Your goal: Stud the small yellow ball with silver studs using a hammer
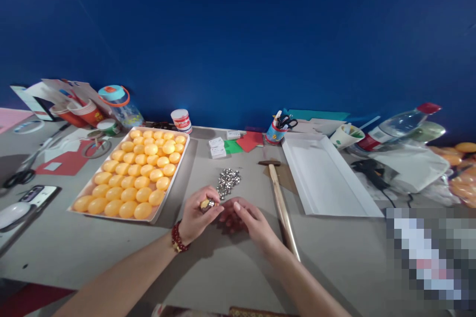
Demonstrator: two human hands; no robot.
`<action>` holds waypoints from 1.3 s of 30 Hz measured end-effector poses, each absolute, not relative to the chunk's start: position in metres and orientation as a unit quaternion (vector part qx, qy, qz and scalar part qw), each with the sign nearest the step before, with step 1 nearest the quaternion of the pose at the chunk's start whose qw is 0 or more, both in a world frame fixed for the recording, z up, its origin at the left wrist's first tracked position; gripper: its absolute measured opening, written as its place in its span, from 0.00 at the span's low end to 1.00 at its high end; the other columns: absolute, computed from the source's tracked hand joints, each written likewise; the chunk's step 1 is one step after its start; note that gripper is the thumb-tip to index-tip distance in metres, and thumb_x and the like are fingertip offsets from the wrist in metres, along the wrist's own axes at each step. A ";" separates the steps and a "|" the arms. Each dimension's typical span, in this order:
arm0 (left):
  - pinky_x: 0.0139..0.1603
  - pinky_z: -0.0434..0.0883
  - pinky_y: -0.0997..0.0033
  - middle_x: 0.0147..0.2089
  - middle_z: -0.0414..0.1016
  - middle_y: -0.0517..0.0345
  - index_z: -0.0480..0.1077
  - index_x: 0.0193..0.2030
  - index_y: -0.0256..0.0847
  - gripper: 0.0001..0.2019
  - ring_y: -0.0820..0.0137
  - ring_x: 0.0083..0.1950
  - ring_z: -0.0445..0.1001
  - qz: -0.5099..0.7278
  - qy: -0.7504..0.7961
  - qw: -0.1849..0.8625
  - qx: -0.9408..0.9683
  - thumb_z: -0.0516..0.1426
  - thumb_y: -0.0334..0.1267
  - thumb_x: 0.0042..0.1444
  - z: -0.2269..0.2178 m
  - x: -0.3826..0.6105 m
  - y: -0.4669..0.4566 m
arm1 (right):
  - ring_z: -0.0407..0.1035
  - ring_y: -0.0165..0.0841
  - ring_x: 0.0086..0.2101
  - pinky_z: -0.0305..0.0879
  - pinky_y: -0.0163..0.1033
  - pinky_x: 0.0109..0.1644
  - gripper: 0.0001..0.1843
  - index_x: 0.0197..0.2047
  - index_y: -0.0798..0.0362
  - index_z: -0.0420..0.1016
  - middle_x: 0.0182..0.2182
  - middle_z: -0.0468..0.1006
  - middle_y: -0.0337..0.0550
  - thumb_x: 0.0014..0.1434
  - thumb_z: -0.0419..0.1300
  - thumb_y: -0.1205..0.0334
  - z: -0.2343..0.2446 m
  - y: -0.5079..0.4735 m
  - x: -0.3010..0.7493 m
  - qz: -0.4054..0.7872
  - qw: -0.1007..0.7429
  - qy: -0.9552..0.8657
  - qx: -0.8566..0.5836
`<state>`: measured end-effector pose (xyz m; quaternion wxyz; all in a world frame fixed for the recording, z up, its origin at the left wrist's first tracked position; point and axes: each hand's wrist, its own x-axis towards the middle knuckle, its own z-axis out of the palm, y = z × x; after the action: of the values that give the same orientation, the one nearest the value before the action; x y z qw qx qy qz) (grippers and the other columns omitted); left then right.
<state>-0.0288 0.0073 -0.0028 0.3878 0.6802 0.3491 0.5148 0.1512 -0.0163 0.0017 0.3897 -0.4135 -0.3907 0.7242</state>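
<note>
My left hand (201, 213) is closed around an orange ball (204, 204), which shows only in part between the fingers. Shiny silver pieces (211, 203) cover the side of the ball facing right. Close beside it, my right hand (247, 218) has its thumb and fingers curled together; whatever they may pinch is too small to make out. Just beyond both hands lies a heap of small shiny metal pieces (228, 181), like thumbtacks. To the left, a shallow white box (159, 208) holds many orange balls (128, 182) in rows.
A wooden-handled hammer (280, 198) lies right of my right hand, beside a white tray (320, 173). Small white boxes (217, 148), red paper (251, 141) and a pen cup (275, 133) are farther back. A clear bottle (397, 129) leans at right; a phone (39, 195) lies left.
</note>
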 end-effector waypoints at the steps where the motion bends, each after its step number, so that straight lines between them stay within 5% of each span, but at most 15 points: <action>1: 0.36 0.67 0.71 0.29 0.69 0.59 0.67 0.32 0.40 0.06 0.70 0.32 0.69 0.509 0.357 0.383 0.684 0.58 0.34 0.59 -0.002 -0.029 0.007 | 0.72 0.30 0.28 0.67 0.34 0.32 0.26 0.40 0.56 0.76 0.28 0.78 0.42 0.57 0.62 0.39 0.002 -0.016 0.151 0.720 0.390 -0.393 -0.418; 20: 0.31 0.62 0.72 0.22 0.65 0.60 0.64 0.21 0.39 0.19 0.72 0.26 0.63 0.426 0.439 0.434 0.661 0.54 0.42 0.62 0.003 -0.025 0.002 | 0.70 0.30 0.29 0.65 0.35 0.35 0.22 0.39 0.55 0.76 0.29 0.77 0.40 0.57 0.64 0.42 0.004 -0.016 0.152 0.706 0.389 -0.432 -0.405; 26: 0.17 0.53 0.77 0.18 0.58 0.68 0.64 0.25 0.39 0.20 0.80 0.15 0.51 0.414 0.429 0.677 0.431 0.56 0.53 0.58 0.000 -0.016 0.001 | 0.72 0.35 0.37 0.69 0.40 0.42 0.20 0.51 0.51 0.71 0.40 0.78 0.45 0.61 0.62 0.48 0.001 -0.019 0.153 0.594 0.422 -0.521 -0.445; 31: 0.34 0.71 0.69 0.33 0.75 0.56 0.70 0.41 0.38 0.21 0.69 0.32 0.74 0.369 0.290 0.854 0.225 0.53 0.57 0.60 -0.001 -0.012 0.007 | 0.62 0.45 0.58 0.61 0.51 0.60 0.29 0.61 0.46 0.65 0.59 0.70 0.49 0.58 0.65 0.61 0.003 -0.019 0.154 0.331 0.425 -0.727 -0.426; 36: 0.46 0.71 0.66 0.40 0.78 0.50 0.72 0.46 0.38 0.13 0.65 0.43 0.78 0.344 0.215 0.887 0.220 0.54 0.44 0.63 -0.013 -0.015 0.006 | 0.64 0.45 0.56 0.62 0.54 0.60 0.27 0.62 0.44 0.66 0.56 0.74 0.48 0.59 0.62 0.65 0.004 -0.015 0.154 0.250 0.402 -0.779 -0.411; 39: 0.52 0.70 0.63 0.46 0.78 0.46 0.72 0.51 0.36 0.18 0.62 0.48 0.77 0.327 0.184 0.896 0.237 0.54 0.47 0.64 -0.013 -0.014 0.003 | 0.66 0.46 0.54 0.63 0.54 0.58 0.25 0.59 0.45 0.68 0.51 0.78 0.47 0.59 0.63 0.63 0.005 -0.015 0.156 0.241 0.407 -0.768 -0.432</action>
<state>-0.0140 0.0033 -0.0126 0.8962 0.2366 0.1840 0.3272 0.1559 -0.0147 0.0046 0.4073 -0.4324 -0.7677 0.2405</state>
